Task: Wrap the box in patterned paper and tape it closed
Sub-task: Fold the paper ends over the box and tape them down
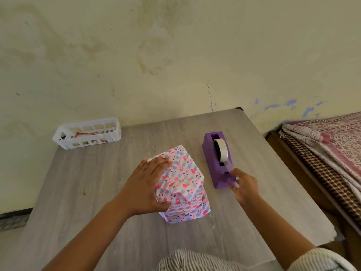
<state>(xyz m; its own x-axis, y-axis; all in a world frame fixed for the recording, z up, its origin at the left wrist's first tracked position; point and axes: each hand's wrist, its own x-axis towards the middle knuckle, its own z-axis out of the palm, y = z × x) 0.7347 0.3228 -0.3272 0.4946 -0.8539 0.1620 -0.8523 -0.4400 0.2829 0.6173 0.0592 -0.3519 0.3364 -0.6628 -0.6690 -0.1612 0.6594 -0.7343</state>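
The left hand (148,184) lies flat and open on the wrapped box (183,186). Its fingers press down the folded paper on top, and its thumb sits against the near side. A ring is on one finger. The right hand (244,187) is at the front end of the purple tape dispenser (217,159). Its thumb and fingers pinch the loose end of the clear tape (221,151), right by the cutter.

The box stands in the middle of the gray wooden table (97,192). It is covered in paper with pink and purple hearts and stripes. The tape dispenser sits just beside the box, on its right.

Far back on the left, by the wall (175,55), is a white plastic basket (88,133) with some small things inside. A bed with patterned cloth (332,149) is off to the right of the table.
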